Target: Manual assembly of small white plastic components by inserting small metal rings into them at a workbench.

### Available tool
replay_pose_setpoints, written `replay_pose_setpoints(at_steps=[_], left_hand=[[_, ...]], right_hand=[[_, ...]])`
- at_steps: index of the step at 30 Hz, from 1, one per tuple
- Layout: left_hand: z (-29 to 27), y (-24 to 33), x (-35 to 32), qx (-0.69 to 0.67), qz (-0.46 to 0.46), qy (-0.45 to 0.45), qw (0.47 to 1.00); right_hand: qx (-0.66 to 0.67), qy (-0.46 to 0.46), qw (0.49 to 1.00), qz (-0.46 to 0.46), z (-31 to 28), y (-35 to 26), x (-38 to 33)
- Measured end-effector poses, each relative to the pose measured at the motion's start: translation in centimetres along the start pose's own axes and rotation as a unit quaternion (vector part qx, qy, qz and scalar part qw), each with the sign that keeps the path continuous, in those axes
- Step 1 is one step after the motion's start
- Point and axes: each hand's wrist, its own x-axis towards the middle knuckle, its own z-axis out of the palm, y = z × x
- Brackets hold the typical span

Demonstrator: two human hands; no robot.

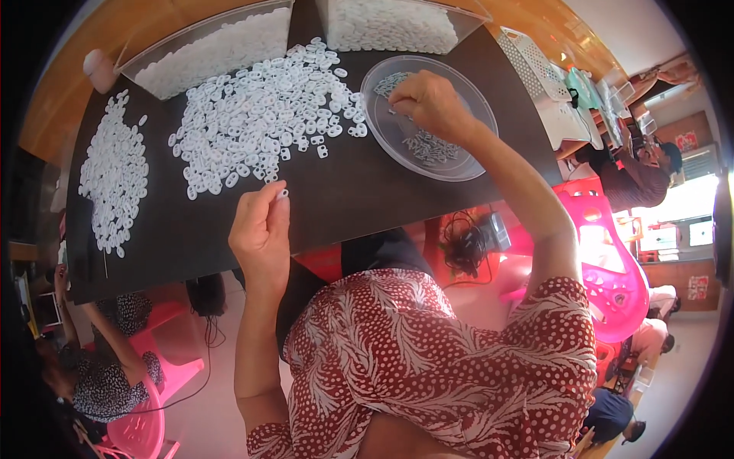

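Note:
Near the front edge of the dark table, my left hand (261,229) pinches a small white plastic piece (283,193) between thumb and fingertip. My right hand (433,105) reaches over a round clear plastic lid or shallow tray (483,145), fingers drawn together above the small grey metal parts (432,148) lying in it. Whether those fingers hold a part is hidden. Between the hands and beyond them spreads a wide pile of white oval pieces with holes (252,115). A narrower pile of white pieces (115,172) lies at the table's left.
Two clear bins, left (218,57) and right (390,27), hold white pieces at the back. A white perforated basket (535,65) stands on the right. Pink plastic chairs (604,268) and a black cable bundle (465,241) are beyond the table edge. Other people sit on both sides.

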Motion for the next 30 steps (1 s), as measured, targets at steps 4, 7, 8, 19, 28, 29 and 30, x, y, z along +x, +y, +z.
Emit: replay_pose_setpoints(at_steps=[4, 7, 8, 19, 28, 29, 30], left_hand=[[0.2, 0.4, -0.7, -0.077, -0.051, -0.002, 0.996], [0.4, 0.1, -1.1, -0.112, -0.082, 0.005, 0.990], [0.5, -0.2, -1.2, -0.119, -0.076, 0.006, 0.990], [0.4, -0.1, -1.5, -0.194, -0.121, 0.023, 0.973], [0.3, -0.1, -1.6, -0.218, -0.148, 0.033, 0.964], [0.4, -0.5, -1.7, -0.224, -0.143, 0.035, 0.963], [0.4, -0.8, -1.8, -0.230, -0.137, 0.037, 0.963]], right_hand=[[-0.028, 0.019, 0.999, -0.014, 1.5, 0.6, -0.8], [-0.069, 0.021, 0.997, -0.012, 2.6, 0.6, -0.8], [-0.068, 0.021, 0.997, -0.013, 2.7, 0.6, -0.7], [0.020, 0.031, 0.999, 0.032, 1.5, -1.1, -0.9], [0.147, -0.025, 0.972, 0.181, -0.4, -4.3, -0.3], [0.150, -0.028, 0.972, 0.177, -0.5, -5.1, -0.2], [0.158, -0.006, 0.977, 0.145, -0.4, -6.0, 0.1]])
